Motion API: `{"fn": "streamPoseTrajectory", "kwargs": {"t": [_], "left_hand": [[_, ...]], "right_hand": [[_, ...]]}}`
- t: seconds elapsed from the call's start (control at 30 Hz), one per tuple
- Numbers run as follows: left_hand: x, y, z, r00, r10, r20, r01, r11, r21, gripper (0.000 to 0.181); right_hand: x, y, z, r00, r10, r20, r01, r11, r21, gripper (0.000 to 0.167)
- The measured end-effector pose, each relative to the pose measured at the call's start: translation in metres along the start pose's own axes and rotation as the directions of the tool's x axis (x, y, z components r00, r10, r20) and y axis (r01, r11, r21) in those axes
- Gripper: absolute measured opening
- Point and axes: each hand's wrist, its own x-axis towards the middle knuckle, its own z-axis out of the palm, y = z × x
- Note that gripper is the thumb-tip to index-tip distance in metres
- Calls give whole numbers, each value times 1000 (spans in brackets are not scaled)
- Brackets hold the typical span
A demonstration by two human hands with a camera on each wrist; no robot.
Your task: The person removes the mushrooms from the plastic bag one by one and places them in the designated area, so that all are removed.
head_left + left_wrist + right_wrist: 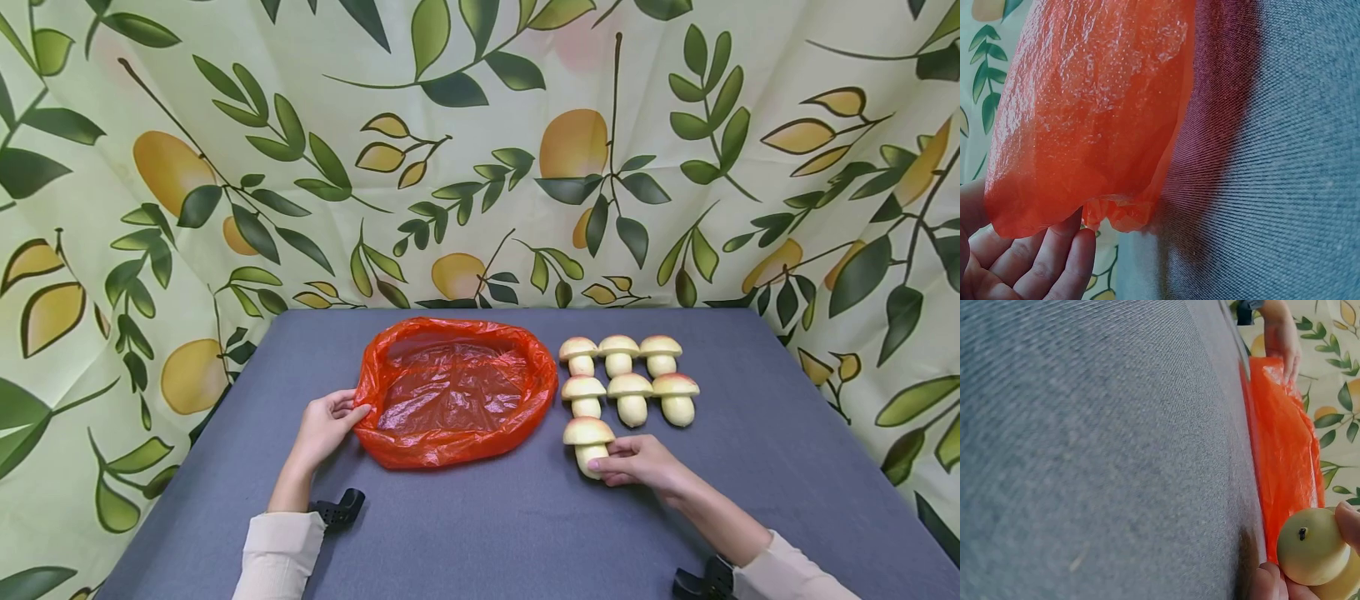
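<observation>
A red plastic bag (450, 450) lies on the table with its wide mouth facing up. At the bag's left rim, my left hand (327, 425) pinches the film between thumb and fingers; the left wrist view shows the bag (1097, 112) from the side. My right hand (641, 462) holds the stem of a toy mushroom (588, 442), the nearest one, right of the bag. In the right wrist view the pale round end of the mushroom's stem (1313, 547) sits between thumb and fingers. Several like mushrooms (632, 396) stand behind it in two rows.
The grey-blue cloth-covered table (480, 533) reaches back to a curtain (495, 167) printed with leaves and fruit. Black wrist devices (341, 508) are strapped to both forearms, below the light sleeves.
</observation>
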Motion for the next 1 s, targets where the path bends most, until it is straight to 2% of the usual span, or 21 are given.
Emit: {"fn": "streamPoseTrajectory", "kwargs": {"t": [0.53, 1.0], "left_hand": [[0, 0, 0, 1000, 1, -3, -1, 1000, -8, 38], [0, 0, 0, 1000, 2, -5, -2, 1000, -2, 37]], "right_hand": [[-4, 4, -4, 998, 53, -33, -53, 998, -15, 25], [-6, 3, -2, 988, 86, -132, -100, 990, -100, 25]]}}
